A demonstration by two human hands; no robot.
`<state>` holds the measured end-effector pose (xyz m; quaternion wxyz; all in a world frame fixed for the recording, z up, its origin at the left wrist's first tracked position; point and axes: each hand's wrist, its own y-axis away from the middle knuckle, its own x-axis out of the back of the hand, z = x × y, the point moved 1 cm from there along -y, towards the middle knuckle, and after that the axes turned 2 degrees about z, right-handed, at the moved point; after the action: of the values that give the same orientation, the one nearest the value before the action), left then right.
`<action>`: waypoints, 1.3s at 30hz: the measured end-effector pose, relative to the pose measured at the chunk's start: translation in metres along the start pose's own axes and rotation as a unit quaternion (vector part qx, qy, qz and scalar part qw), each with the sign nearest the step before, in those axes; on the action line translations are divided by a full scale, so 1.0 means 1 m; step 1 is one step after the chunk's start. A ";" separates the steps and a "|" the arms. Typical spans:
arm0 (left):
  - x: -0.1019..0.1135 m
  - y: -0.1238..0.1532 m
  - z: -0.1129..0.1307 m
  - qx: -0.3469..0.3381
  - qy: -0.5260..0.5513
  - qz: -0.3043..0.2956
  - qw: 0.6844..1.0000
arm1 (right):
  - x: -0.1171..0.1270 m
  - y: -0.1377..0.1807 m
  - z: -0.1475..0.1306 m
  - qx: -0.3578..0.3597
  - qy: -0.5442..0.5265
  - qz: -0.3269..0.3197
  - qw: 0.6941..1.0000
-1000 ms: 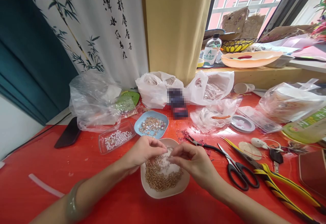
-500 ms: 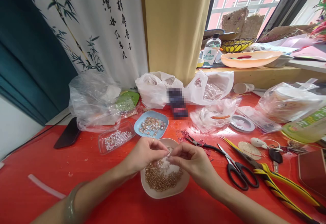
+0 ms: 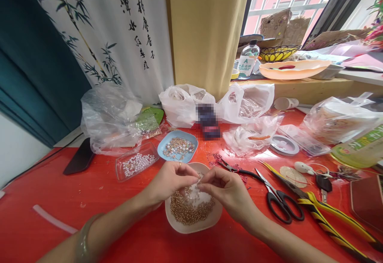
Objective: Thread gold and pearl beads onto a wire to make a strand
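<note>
Over a white dish (image 3: pixel 176 225) of small gold beads (image 3: pixel 191 211), both hands meet with fingertips almost touching. My left hand (image 3: pixel 173 179) is closed in a pinch, thumb against fingers. Opposite it, my right hand (image 3: pixel 221 183) pinches too. What lies between the fingertips is too small to make out. Behind my left hand sits a blue dish (image 3: pixel 161 151) with mixed gold and pearly beads (image 3: pixel 178 147). Left of that, a clear plastic box (image 3: pixel 119 176) holds white pearl beads (image 3: pixel 139 164).
To the right lie black-handled scissors (image 3: pixel 281 203), yellow-and-black pliers (image 3: pixel 317 205), smaller pliers (image 3: pixel 239 170) and a key (image 3: pixel 324 185). White plastic bags (image 3: pixel 182 105) line the back of the red table (image 3: pixel 119 219). A dark phone-like object (image 3: pixel 79 157) lies at left.
Both hands stay in nearly the same place over the dish. Only the fingertips of my right hand seem to have shifted very slightly.
</note>
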<state>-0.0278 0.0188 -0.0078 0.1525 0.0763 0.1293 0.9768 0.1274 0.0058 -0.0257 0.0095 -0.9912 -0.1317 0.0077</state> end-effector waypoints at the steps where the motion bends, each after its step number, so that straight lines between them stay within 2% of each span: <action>1: 0.000 0.000 0.000 0.004 0.010 -0.003 1.000 | 0.000 0.000 0.000 0.007 -0.001 0.006 1.000; 7: -0.002 0.000 -0.002 0.012 0.054 -0.007 0.998 | -0.001 0.001 -0.003 0.018 -0.017 0.030 0.999; 12: -0.005 0.003 -0.001 -0.019 0.057 -0.011 0.998 | 0.002 -0.001 -0.003 0.019 -0.055 -0.002 0.998; 15: -0.006 0.004 -0.003 -0.028 0.052 -0.025 0.998 | 0.003 -0.001 -0.004 -0.001 -0.034 -0.022 0.999; 19: -0.006 0.004 -0.003 -0.038 0.040 -0.013 0.998 | 0.001 0.001 -0.009 -0.031 -0.034 -0.006 0.999; 24: -0.012 0.009 0.000 -0.113 -0.021 0.012 0.993 | -0.003 0.005 -0.013 -0.047 -0.090 -0.001 0.995; 29: -0.015 0.015 -0.002 -0.217 -0.135 0.057 0.965 | -0.007 0.007 -0.010 -0.061 -0.142 0.001 0.988; 33: -0.014 0.016 -0.003 -0.252 -0.148 0.032 0.956 | -0.009 0.009 -0.007 -0.076 -0.177 -0.025 0.981; 39: -0.011 0.014 -0.003 -0.262 -0.120 0.004 0.958 | -0.008 0.009 -0.007 -0.078 -0.200 -0.030 0.976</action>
<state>-0.0223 0.0017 -0.0074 0.1781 0.1513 -0.1504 0.9606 0.1225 -0.0050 -0.0186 -0.0943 -0.9629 -0.1603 0.1953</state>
